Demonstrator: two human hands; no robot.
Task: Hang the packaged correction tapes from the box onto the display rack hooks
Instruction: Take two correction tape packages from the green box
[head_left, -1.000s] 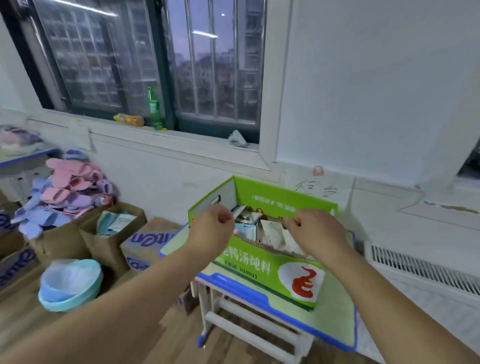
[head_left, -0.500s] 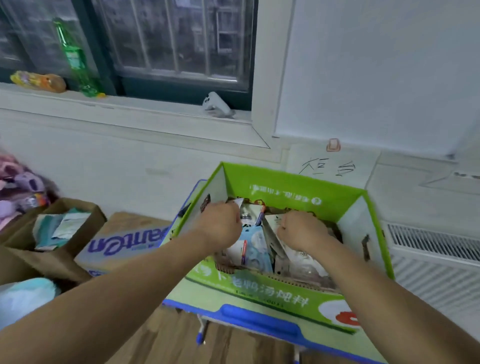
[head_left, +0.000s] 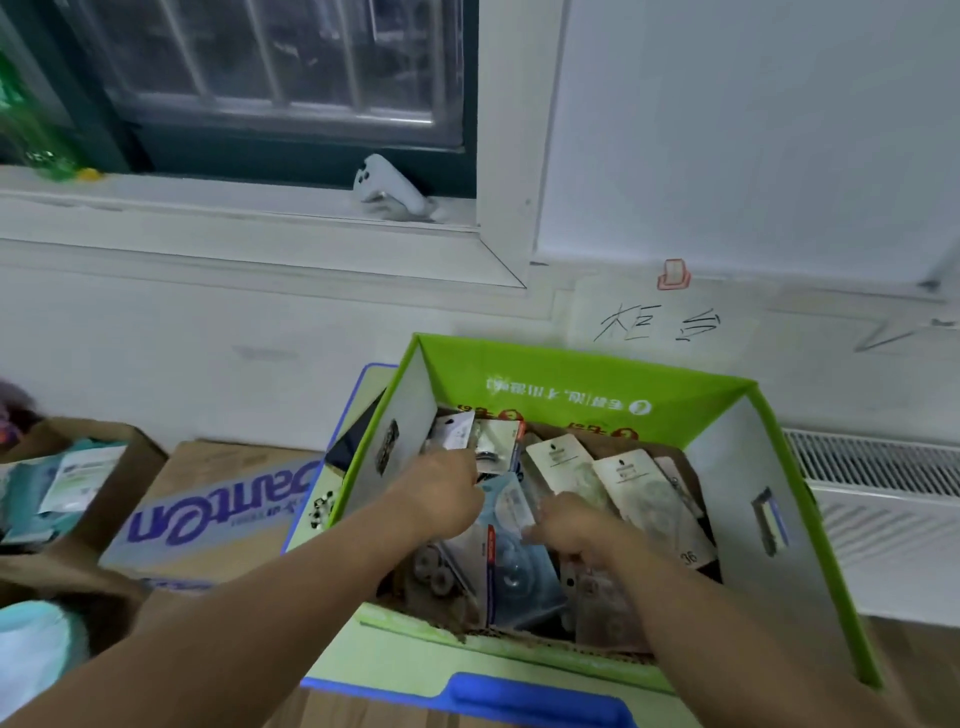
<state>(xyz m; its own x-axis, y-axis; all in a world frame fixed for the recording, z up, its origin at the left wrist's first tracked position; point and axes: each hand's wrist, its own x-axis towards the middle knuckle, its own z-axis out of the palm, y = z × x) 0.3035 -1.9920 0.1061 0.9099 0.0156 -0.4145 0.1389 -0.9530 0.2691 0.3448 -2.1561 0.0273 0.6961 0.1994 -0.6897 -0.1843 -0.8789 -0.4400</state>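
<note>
Desk (head_left: 467, 693): green top with a blue edge, nearest thing to us, carrying the box.
Right hand (head_left: 574, 527): down in the box, fingers curled on a blue-backed pack (head_left: 511, 512). Can't tell if it's really pinched.
Left hand (head_left: 441, 491): just beside it, knuckles up, fingers buried among the cards, so the grip is hidden too.
Correction tapes (head_left: 644, 496): loose overlapping pile, flat card-and-blister packs.
Handling: I'd guess light, stiffish, slick plastic. Take one by the card's top edge near the hang hole, not the bubble.
Box (head_left: 571, 374): green, flaps up.
Rack: not in sight.
</note>
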